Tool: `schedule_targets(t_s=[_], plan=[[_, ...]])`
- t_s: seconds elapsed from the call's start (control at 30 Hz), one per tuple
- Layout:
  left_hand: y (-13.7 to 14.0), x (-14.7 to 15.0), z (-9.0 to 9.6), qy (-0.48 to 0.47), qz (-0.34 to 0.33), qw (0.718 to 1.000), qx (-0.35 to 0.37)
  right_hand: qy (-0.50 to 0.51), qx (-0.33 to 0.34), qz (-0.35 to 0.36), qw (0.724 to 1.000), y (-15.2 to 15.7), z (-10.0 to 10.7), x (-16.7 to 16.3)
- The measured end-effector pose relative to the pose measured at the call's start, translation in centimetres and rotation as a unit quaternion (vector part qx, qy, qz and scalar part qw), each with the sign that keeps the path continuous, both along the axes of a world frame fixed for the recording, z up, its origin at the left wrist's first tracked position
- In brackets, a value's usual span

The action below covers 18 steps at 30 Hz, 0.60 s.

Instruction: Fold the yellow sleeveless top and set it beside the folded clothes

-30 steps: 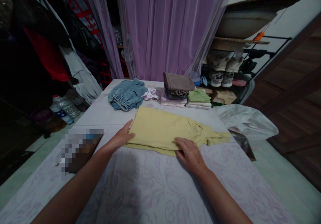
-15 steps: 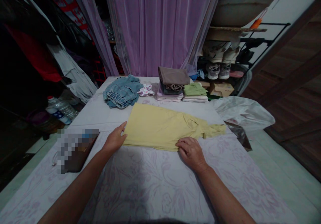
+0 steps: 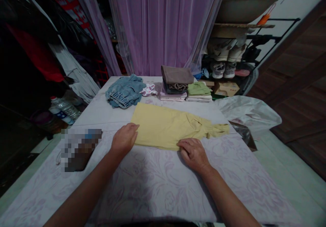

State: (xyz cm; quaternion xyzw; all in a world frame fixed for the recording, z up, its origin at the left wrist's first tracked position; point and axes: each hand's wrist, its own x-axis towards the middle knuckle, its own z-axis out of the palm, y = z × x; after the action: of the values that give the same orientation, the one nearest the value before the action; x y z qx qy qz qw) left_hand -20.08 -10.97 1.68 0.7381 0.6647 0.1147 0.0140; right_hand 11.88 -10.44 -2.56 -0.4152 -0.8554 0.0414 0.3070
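A yellow garment (image 3: 160,125) lies in a long flat fold across the table, its narrow strap-like end pointing right. My left hand (image 3: 124,138) covers the near-left corner, its fingers closed together on the cloth's left end. On the near edge, right of the middle, my right hand (image 3: 193,152) has curled fingers and pinches the fabric. Both hands rest low at the tabletop. Part of the garment's left edge is hidden under my left hand.
Crumpled denim (image 3: 125,91) and a small patterned cloth (image 3: 149,90) lie at the back. Beside them stand a folded stack topped with brown cloth (image 3: 177,75) and another with green cloth (image 3: 199,88). A pixelated dark object (image 3: 83,152) is at left, a plastic bag (image 3: 252,113) at right.
My left hand has moved right, from beside the garment's left end onto its near-left corner, and its spread fingers have closed. My right hand stays in nearly the same place.
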Motion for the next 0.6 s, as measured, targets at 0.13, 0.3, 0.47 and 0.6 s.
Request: schedule_targets(t_s=[0.13,0.3,0.47,0.6], plan=[[0.5,3.7,-2.1,-0.045,-0.159,0.986,-0.031,-0.033,-0.016,0.04,0.998,-0.6,0.8,-3.1],[0.8,4.6,-4.8,-0.007,-0.122,0.99,-0.073,-0.155,-0.084,0.074,0.982,-1.2,0.0,-4.6],[0.7,3.9,-4.2,0.034,-0.081,0.992,-0.092,-0.19,-0.118,0.038,0.974,-1.1,-1.0,-1.4],[0.8,4.1,-2.9,0.045,-0.064,0.987,-0.141,-0.175,-0.13,0.001,0.976,-0.9,-1.2,1.3]])
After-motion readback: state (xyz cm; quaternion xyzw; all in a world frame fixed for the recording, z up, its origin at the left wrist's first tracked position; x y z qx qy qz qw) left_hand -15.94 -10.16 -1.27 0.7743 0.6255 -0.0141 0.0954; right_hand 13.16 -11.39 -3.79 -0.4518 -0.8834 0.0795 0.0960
